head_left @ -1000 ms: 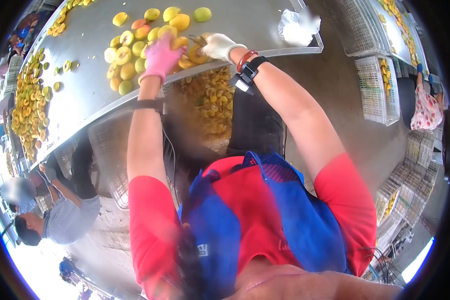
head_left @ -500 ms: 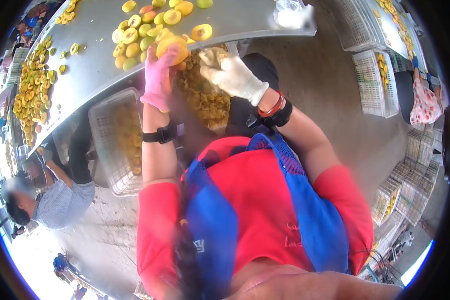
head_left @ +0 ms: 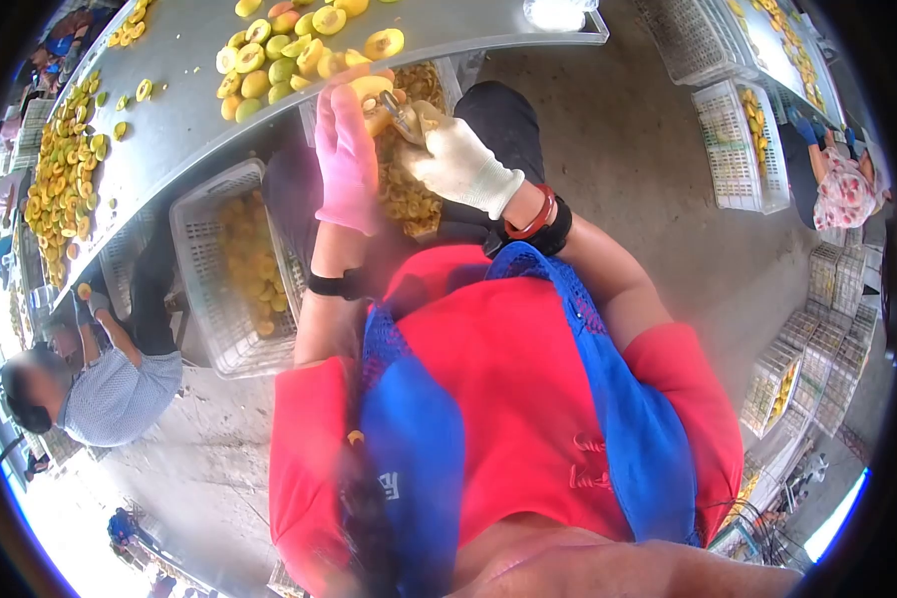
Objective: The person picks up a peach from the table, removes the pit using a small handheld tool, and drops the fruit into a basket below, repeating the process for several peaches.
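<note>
My left hand (head_left: pixel 347 164), in a pink glove, is closed around a yellow fruit piece (head_left: pixel 372 92) at the table's front edge. Close beside it my right hand (head_left: pixel 456 159), in a white glove, grips a small metal tool (head_left: pixel 401 117) whose end touches the fruit. Beneath both hands a container holds many yellow-brown fruit pieces (head_left: pixel 409 199). A pile of halved and whole yellow-green fruit (head_left: pixel 269 62) lies on the metal table (head_left: pixel 184 110), just beyond my left hand.
More fruit halves (head_left: pixel 65 189) cover the table's left part. A white crate (head_left: pixel 194 239) with fruit stands below the table. Crates (head_left: pixel 713 140) stand at the right. A co-worker (head_left: pixel 120 394) sits at the left, another person (head_left: pixel 847 189) at the far right. A clear plastic item (head_left: pixel 556 14) is on the table.
Both hands have come together, with the tool now at the fruit. My left hand has moved right and turned. The view has shifted slightly.
</note>
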`<state>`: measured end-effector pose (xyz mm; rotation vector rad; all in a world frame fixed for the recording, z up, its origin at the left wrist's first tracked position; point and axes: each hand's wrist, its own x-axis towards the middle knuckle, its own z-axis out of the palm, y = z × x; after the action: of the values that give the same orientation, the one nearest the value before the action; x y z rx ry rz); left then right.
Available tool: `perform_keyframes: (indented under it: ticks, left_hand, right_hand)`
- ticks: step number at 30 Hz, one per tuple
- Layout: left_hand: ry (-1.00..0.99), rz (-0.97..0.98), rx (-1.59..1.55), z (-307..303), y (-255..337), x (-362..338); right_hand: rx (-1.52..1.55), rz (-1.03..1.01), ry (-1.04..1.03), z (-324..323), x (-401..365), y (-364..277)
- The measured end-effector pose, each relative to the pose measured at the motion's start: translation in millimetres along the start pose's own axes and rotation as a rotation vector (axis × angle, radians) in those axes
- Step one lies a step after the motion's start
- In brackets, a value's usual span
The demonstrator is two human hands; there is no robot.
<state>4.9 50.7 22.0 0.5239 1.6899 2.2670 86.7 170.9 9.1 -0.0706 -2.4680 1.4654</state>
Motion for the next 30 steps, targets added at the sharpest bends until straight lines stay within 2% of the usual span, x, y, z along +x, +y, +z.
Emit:
perform_keyframes:
  ticks: [3, 6, 9, 12, 15, 18, 20, 24, 30]
  left_hand:
    - [0.063, 0.108, 0.024, 4.4, -10.7, -2.6]
    - [0.107, 0.226, 0.089, 5.1, -24.6, -3.3]
    - [0.13, 0.257, 0.074, 14.7, -23.1, -10.4]
    - [0.135, 0.261, 0.095, 19.3, -20.4, -12.5]
    - [0.121, 0.249, 0.088, 16.0, -22.4, -13.6]
    - [0.128, 0.198, 0.027, 18.5, -15.1, -15.8]
    - [0.132, 0.216, -0.038, 16.6, -20.6, -14.1]
    - [0.063, 0.335, -0.048, 20.0, -5.2, -15.6]
    - [0.043, 0.483, 0.042, 15.1, -5.7, -15.3]
  right_hand:
    - [0.113, -0.054, 0.0, 1.2, 1.3, -3.6]
    - [0.416, 0.257, -0.201, -12.3, 0.8, -22.6]
    - [0.22, -0.013, -0.009, 0.2, -2.3, -8.9]
    - [0.15, 0.028, -0.037, 3.1, -3.1, -1.7]
    - [0.204, 0.04, -0.052, 0.6, -3.0, -8.3]
    - [0.175, -0.007, -0.054, 1.7, -3.3, -6.9]
    - [0.195, -0.059, 0.028, 9.3, -3.4, -4.5]
    - [0.277, -0.108, 0.125, 14.7, -4.1, -15.8]
    - [0.274, -0.038, 0.052, 12.2, -6.4, -21.8]
